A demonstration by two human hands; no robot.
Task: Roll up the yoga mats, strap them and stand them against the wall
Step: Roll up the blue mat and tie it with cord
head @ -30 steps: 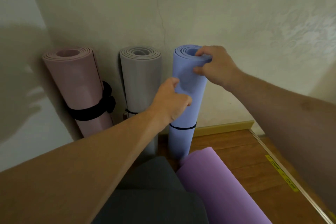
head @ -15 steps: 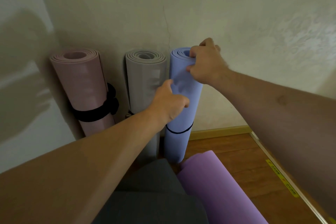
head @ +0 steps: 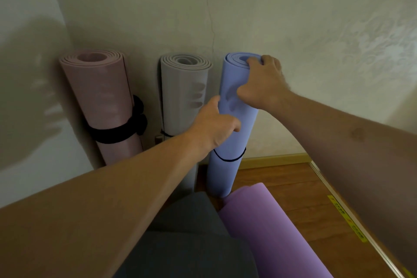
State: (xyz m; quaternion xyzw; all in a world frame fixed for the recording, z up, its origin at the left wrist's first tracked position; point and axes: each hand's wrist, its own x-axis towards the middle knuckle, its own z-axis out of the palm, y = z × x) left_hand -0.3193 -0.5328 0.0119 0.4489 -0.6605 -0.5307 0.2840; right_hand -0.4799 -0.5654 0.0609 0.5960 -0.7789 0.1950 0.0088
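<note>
Upright, blue mat [head: 232, 133], tightly rolled, thin black strap [head: 229, 158] low down.

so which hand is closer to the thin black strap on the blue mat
Left. The left hand grips the blue mat just above the strap; the right hand holds the top end.

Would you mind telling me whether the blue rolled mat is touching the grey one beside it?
Apart. The head view shows a dark strip of wall between the blue mat and the grey mat along their upper halves; lower down, the left hand hides them.
</note>
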